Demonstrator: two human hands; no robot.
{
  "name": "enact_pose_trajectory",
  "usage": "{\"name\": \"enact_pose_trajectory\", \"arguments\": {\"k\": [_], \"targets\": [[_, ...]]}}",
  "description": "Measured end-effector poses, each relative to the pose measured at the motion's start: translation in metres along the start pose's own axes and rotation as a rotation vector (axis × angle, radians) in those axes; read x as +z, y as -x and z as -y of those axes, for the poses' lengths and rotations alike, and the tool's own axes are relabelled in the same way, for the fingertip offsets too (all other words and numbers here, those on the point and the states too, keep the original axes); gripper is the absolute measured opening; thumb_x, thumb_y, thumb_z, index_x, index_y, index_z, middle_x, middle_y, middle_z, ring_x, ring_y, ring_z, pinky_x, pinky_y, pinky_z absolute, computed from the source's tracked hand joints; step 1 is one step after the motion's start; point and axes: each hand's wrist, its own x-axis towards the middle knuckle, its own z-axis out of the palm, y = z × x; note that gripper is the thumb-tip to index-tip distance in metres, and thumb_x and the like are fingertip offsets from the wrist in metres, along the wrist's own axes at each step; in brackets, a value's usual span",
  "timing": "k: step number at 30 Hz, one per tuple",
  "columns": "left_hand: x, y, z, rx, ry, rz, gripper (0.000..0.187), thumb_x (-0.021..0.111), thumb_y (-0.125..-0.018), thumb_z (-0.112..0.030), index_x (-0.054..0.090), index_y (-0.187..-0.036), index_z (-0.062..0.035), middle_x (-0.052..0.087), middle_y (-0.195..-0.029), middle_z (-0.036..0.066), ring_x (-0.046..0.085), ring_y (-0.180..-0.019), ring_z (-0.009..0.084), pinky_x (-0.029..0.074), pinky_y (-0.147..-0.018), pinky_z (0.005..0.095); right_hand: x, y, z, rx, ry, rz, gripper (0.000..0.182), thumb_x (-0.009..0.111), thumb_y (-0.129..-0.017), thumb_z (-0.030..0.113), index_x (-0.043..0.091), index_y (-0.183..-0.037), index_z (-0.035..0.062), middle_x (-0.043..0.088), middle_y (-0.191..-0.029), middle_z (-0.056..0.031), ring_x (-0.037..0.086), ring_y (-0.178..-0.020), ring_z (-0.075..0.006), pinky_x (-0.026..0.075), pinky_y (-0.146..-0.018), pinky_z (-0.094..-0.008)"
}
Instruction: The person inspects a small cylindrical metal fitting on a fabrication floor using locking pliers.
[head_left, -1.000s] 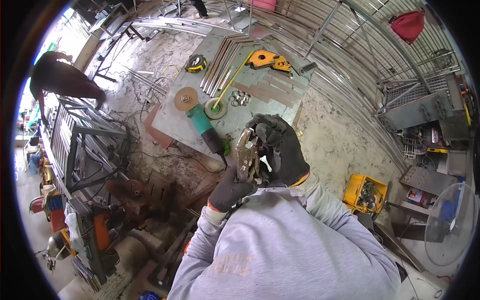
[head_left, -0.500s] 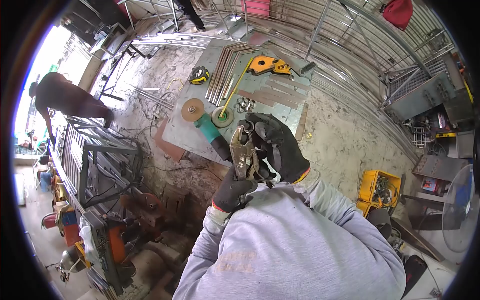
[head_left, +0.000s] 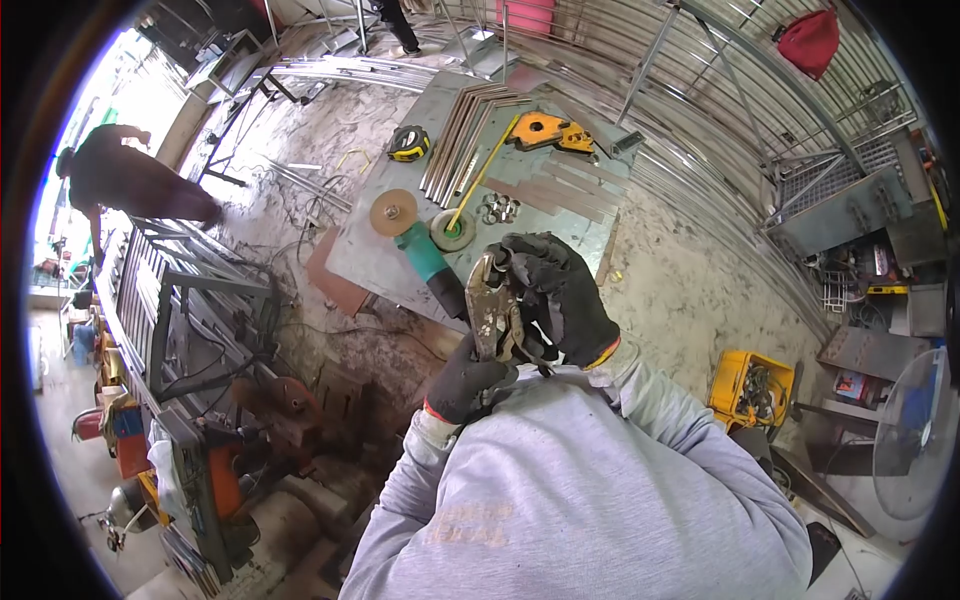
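Observation:
My left hand [head_left: 466, 386], in a dark glove, is closed round the lower handle of worn locking pliers [head_left: 487, 308] held upright before my chest. My right hand [head_left: 562, 300], gloved too, has its fingers curled at the jaws of the pliers. Whatever those fingers pinch there is small and mostly hidden. Just beyond, on the metal table [head_left: 375, 240], lies a teal angle grinder [head_left: 428, 262] with a brown disc [head_left: 393, 211]. Beside it are a round disc with a green centre [head_left: 453, 230] and several small shiny metal rings [head_left: 500, 208].
Farther over the table lie bent metal bars [head_left: 460, 140], a tape measure [head_left: 408, 143], an orange-yellow tool [head_left: 540, 130] and flat strips [head_left: 550, 195]. A yellow crate [head_left: 728, 388] and a fan [head_left: 912, 435] stand right. Another person [head_left: 135, 180] bends at the left by a metal frame [head_left: 165, 335].
The view has shifted slightly, so the table and its things sit a little lower and farther right. Both hands keep nearly the same hold on the pliers.

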Motion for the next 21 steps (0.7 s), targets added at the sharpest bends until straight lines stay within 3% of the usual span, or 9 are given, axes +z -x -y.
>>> {"name": "enact_pose_trajectory", "arguments": {"k": [6, 8, 11, 14, 15, 17, 18, 19, 21], "targets": [[0.012, -0.003, -0.014, 0.035, 0.358, 0.112, 0.06, 0.064, -0.082, -0.008, 0.052, -0.14, 0.0025, 0.066, -0.123, 0.011, 0.065, -0.111, 0.0237, 0.05, -0.101, 0.037, 0.001, -0.001, 0.003, 0.059, -0.03, 0.033, 0.034, 0.062, -0.105, 0.015, 0.06, -0.136, -0.0005, 0.07, -0.122, -0.0087, 0.069, -0.108, -0.0182, 0.056, -0.099, -0.0342], [0.011, -0.001, -0.017, -0.01, 0.355, 0.081, 0.059, 0.068, -0.084, 0.0, 0.052, -0.141, 0.002, 0.067, -0.122, 0.014, 0.067, -0.114, 0.0278, 0.052, -0.102, 0.0391, 0.004, -0.003, 0.004, 0.046, -0.09, 0.143, 0.047, 0.056, -0.109, 0.04, 0.059, -0.136, 0.0015, 0.069, -0.129, -0.0106, 0.067, -0.118, -0.0215, 0.054, -0.104, -0.039], [0.014, -0.007, -0.009, 0.051, 0.486, 0.18, 0.057, 0.072, -0.086, -0.002, 0.053, -0.139, 0.0032, 0.068, -0.121, 0.013, 0.067, -0.112, 0.0275, 0.051, -0.102, 0.0392, 0.001, -0.023, 0.006, 0.136, -0.134, 0.285, 0.065, 0.043, -0.11, 0.057, 0.058, -0.137, -0.0002, 0.069, -0.129, -0.0147, 0.069, -0.116, -0.025, 0.055, -0.103, -0.0432], [0.023, -0.005, -0.025, 0.073, 0.16, 0.134, 0.047, 0.065, -0.082, -0.007, 0.06, -0.128, 0.0025, 0.065, -0.116, 0.014, 0.064, -0.11, 0.0297, 0.05, -0.102, 0.0425, -0.008, -0.044, 0.014, 0.306, -0.141, 0.47, 0.07, 0.038, -0.11, 0.059, 0.059, -0.137, -0.0015, 0.071, -0.125, -0.0174, 0.071, -0.112, -0.0276, 0.056, -0.102, -0.0445], [0.013, -0.006, -0.011, 0.066, 0.158, 0.145, 0.047, 0.065, -0.082, -0.007, 0.06, -0.128, 0.0025, 0.065, -0.116, 0.014, 0.064, -0.11, 0.0297, 0.05, -0.102, 0.0425, 0.001, -0.042, 0.02, 0.309, -0.102, 0.395, 0.063, 0.042, -0.11, 0.056, 0.064, -0.127, 0.0002, 0.075, -0.11, -0.0171, 0.073, -0.104, -0.03, 0.057, -0.1, -0.0444], [-0.015, -0.01, 0.026, 0.618, -0.639, 0.124, 0.014, 0.075, -0.089, 0.0, 0.073, -0.102, 0.0039, 0.068, -0.123, 0.019, 0.068, -0.114, 0.0341, 0.051, -0.101, 0.0435, -0.02, -0.065, -0.002, 0.268, -0.028, 0.429, 0.058, 0.044, -0.11, 0.055, 0.067, -0.119, 0.0015, 0.075, -0.104, -0.0155, 0.073, -0.102, -0.0308, 0.058, -0.098, -0.0452], [-0.01, -0.01, 0.021, 0.619, -0.643, 0.128, 0.014, 0.075, -0.089, 0.0, 0.073, -0.102, 0.0039, 0.068, -0.123, 0.019, 0.068, -0.114, 0.0341, 0.051, -0.101, 0.0435, -0.028, -0.073, -0.009, 0.237, 0.047, 0.469, 0.055, 0.046, -0.11, 0.053, 0.069, -0.111, 0.0029, 0.075, -0.097, -0.014, 0.074, -0.1, -0.0315, 0.058, -0.096, -0.046], [-0.002, -0.007, 0.012, 0.511, -0.498, 0.102, 0.007, 0.075, -0.089, 0.001, 0.073, -0.095, 0.0037, 0.068, -0.123, 0.021, 0.068, -0.115, 0.0357, 0.051, -0.101, 0.0441, -0.012, -0.062, 0.001, 0.332, -0.05, 0.421, 0.041, 0.042, -0.115, 0.04, 0.064, -0.105, 0.0065, 0.069, -0.09, -0.002, 0.065, -0.08, -0.0125, 0.055, -0.079, -0.0319], [-0.002, -0.005, 0.014, 0.4, -0.356, 0.069, 0.003, 0.075, -0.089, 0.002, 0.074, -0.088, 0.0036, 0.068, -0.124, 0.023, 0.067, -0.116, 0.0373, 0.051, -0.1, 0.0447, -0.014, -0.066, -0.006, 0.368, -0.086, 0.399, 0.037, 0.045, -0.114, 0.038, 0.064, -0.104, 0.0072, 0.068, -0.088, -0.002, 0.064, -0.08, -0.0141, 0.054, -0.078, -0.0331]]}}
